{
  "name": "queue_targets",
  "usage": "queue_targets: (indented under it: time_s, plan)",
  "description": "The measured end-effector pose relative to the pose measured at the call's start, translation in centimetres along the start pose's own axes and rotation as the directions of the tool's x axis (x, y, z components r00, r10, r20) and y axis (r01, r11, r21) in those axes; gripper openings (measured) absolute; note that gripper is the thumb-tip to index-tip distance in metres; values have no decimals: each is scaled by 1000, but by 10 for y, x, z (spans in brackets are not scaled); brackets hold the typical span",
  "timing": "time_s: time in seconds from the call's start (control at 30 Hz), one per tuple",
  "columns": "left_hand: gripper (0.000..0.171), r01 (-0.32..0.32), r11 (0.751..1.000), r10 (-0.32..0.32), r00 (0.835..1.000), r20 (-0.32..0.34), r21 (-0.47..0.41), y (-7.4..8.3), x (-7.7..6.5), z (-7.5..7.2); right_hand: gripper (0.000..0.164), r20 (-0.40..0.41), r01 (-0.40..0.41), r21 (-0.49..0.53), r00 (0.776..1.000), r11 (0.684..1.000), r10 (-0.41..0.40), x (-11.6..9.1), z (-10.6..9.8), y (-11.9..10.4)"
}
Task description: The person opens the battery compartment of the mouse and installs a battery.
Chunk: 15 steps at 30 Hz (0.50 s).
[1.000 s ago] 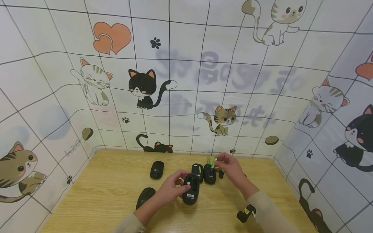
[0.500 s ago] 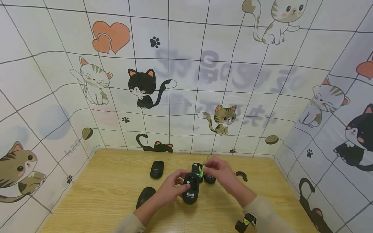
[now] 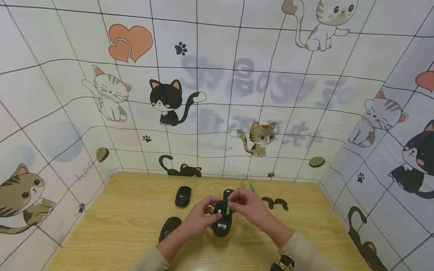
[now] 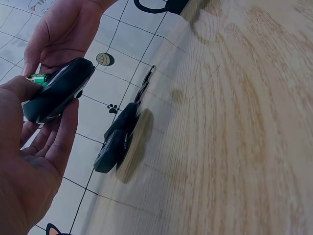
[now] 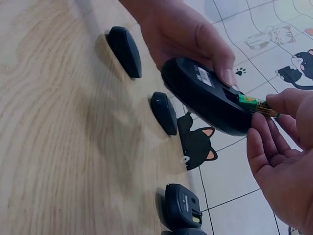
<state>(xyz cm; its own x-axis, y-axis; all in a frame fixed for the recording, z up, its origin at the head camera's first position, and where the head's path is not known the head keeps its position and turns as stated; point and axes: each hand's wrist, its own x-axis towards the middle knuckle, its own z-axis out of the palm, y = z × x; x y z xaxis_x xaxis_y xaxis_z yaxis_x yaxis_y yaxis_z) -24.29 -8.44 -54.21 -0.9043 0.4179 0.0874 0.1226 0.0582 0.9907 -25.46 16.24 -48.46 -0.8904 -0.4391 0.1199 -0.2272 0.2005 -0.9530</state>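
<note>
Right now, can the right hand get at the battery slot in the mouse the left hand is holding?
Most likely yes: the right hand pinches a green battery at the open battery slot, and the left thumb beside it seems to leave the way free.

The head view is bright and even; both wrist views are dimmer. Soft shadows lie on the wooden tabletop (image 5: 58,161) beside the computer mice (image 5: 125,52); the label (image 5: 203,76) on the held mouse (image 5: 208,102) is blurred.
</note>
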Motion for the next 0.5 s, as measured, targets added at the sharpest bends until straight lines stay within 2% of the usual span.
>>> queue_targets:
  time_s: [0.27, 0.5]
  plan:
    - [41, -35, 999, 35, 999, -6, 14, 2, 0, 0, 12, 11, 95, -98, 995, 991, -95, -4, 7, 7]
    - [42, -49, 999, 49, 999, -13, 8, 0, -1, 0, 8, 8, 179, -131, 984, 975, -179, -6, 11, 15]
